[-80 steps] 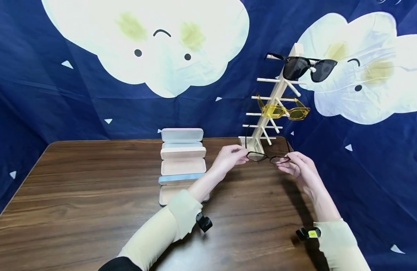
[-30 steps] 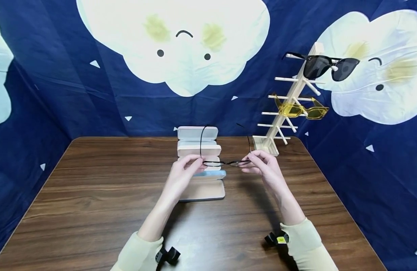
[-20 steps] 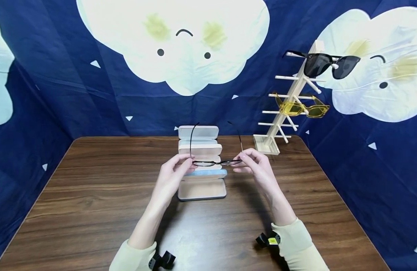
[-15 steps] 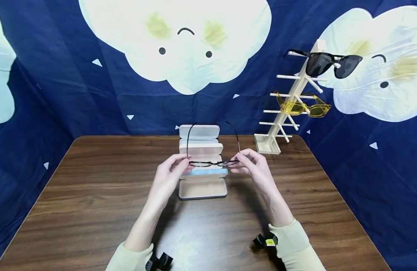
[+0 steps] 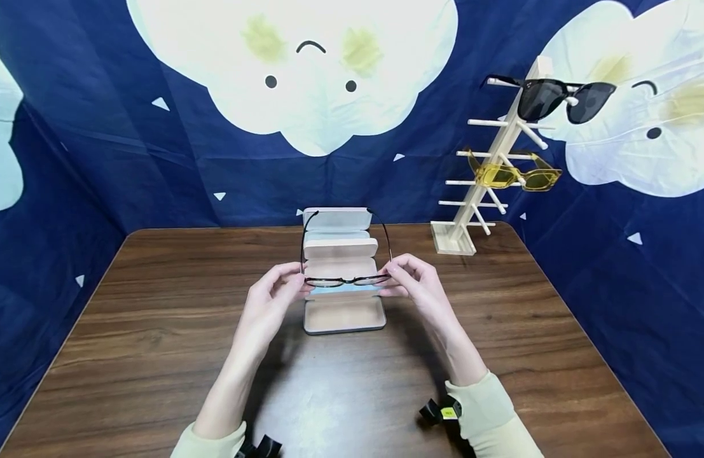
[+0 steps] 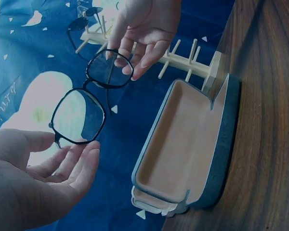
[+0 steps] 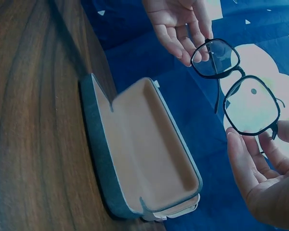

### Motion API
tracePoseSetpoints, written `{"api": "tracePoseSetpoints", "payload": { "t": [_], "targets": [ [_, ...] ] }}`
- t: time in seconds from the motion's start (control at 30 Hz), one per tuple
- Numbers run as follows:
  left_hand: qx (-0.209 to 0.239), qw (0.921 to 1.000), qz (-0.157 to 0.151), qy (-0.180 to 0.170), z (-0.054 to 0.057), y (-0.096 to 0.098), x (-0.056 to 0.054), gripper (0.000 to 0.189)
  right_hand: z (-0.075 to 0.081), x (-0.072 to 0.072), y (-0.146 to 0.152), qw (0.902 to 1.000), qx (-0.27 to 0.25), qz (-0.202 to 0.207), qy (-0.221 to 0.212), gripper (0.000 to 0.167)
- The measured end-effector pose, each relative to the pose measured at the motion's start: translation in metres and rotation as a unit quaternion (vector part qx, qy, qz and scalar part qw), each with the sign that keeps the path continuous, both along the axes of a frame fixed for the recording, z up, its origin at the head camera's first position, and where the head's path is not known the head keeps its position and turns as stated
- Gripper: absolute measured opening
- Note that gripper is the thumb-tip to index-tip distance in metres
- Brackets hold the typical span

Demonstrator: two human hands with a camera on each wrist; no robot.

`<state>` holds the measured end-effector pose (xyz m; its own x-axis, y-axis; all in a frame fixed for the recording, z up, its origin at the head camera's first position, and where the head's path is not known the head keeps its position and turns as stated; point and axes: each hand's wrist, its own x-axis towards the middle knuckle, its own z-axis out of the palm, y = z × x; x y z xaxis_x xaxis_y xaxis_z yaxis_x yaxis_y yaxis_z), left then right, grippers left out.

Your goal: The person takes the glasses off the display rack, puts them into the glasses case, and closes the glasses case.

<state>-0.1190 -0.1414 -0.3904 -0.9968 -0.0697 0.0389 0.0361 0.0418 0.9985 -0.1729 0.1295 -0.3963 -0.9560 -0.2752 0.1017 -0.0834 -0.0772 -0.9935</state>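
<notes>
Black-rimmed eyeglasses (image 5: 347, 281) are held level above the table, clear lenses toward me and both temples unfolded, pointing away. My left hand (image 5: 266, 312) pinches the left end of the frame between thumb and fingers. At the other end, by the hinge, my right hand (image 5: 423, 289) pinches it the same way. Beneath and just beyond them stands a row of open glasses cases. The nearest case (image 5: 345, 316) has a beige lining and a blue lid. Both wrist views show this case (image 6: 176, 139) with nothing inside, below the glasses (image 7: 241, 71).
At the back right stands a wooden display rack (image 5: 463, 216) with several pegs. Black sunglasses (image 5: 540, 100) hang at its top and yellow sunglasses (image 5: 496, 176) lower down. The wooden table (image 5: 157, 331) meets a blue cloth backdrop (image 5: 157, 172) with white clouds.
Both hands have carried the eyeglasses from the rack's foot leftward to above the cases, then slightly nearer to me. The head view has turned left.
</notes>
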Motion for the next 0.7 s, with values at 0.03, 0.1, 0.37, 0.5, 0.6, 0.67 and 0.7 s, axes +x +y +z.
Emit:
{"api": "tracePoseSetpoints", "payload": {
  "t": [0.03,0.1,0.37,0.5,0.6,0.67,0.7],
  "targets": [
    [-0.002,1.0000,0.001,0.002,0.0005,-0.0003,0.0004,0.033,0.0001,-0.0001,-0.0006,1.0000,0.000,0.000,-0.001,0.016],
    [-0.004,1.0000,0.002,0.006,0.0012,-0.0008,0.0014,0.032,0.0002,0.0002,-0.0015,1.0000,0.000,-0.001,-0.004,0.015],
    [0.007,1.0000,-0.002,-0.004,-0.0024,0.0030,0.0081,0.031,-0.0031,0.0054,0.0026,1.0000,0.006,0.001,-0.007,0.016],
    [0.011,0.9999,-0.005,0.002,-0.0023,0.0058,0.0052,0.031,-0.0043,0.0050,0.0050,1.0000,0.002,-0.005,-0.006,0.014],
    [0.004,1.0000,-0.002,0.002,-0.0026,0.0058,0.0045,0.032,-0.0052,0.0043,0.0040,1.0000,-0.004,-0.003,-0.008,0.015],
    [-0.003,1.0000,0.001,0.002,-0.0029,0.0059,0.0050,0.032,-0.0064,0.0040,0.0035,0.9999,-0.005,0.001,-0.012,0.016],
    [-0.007,1.0000,0.002,0.002,-0.0034,0.0059,0.0052,0.032,-0.0069,0.0038,0.0036,0.9999,-0.006,0.003,-0.014,0.015]
  ]
}}
